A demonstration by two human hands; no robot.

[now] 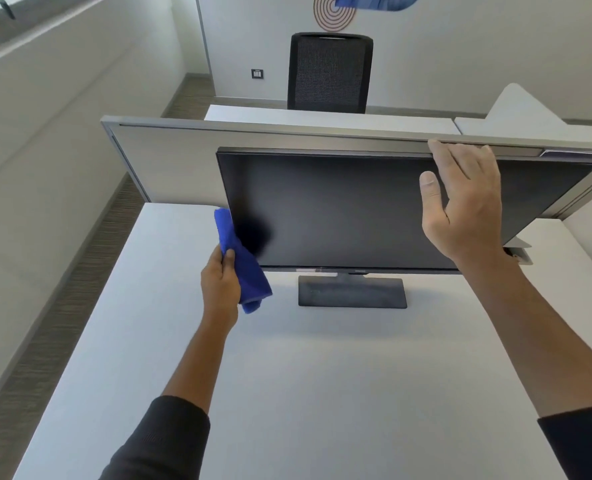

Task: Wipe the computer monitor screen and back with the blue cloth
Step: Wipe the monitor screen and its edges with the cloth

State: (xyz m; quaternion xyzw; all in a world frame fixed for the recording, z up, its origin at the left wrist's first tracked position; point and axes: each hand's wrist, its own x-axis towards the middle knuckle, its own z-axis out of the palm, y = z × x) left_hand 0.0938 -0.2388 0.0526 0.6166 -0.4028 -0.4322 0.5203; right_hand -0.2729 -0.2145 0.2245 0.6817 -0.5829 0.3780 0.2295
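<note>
From the head camera, the monitor (pixel 339 209) stands on its flat base (pixel 352 292) on a white desk (pixel 287 393), close in front of a grey partition (pixel 169 161). The left hand (pixel 220 285) has its fingers curled around the blue cloth (pixel 240 261), which is folded into a long pad and lies against the left edge of the screen, low down. The right hand (pixel 464 206) is spread, with straight fingers over the top right of the monitor; the fingertips reach its upper edge and the thumb lies in front of the screen, so it seems to steady it.

The step in hand looks to be wiping the left side of the screen. To do it well, I would keep the cloth flat, press lightly, and go in overlapping strokes across, while the right hand stops the monitor from tilting. The back is hidden, so it needs a reach behind later.
</note>
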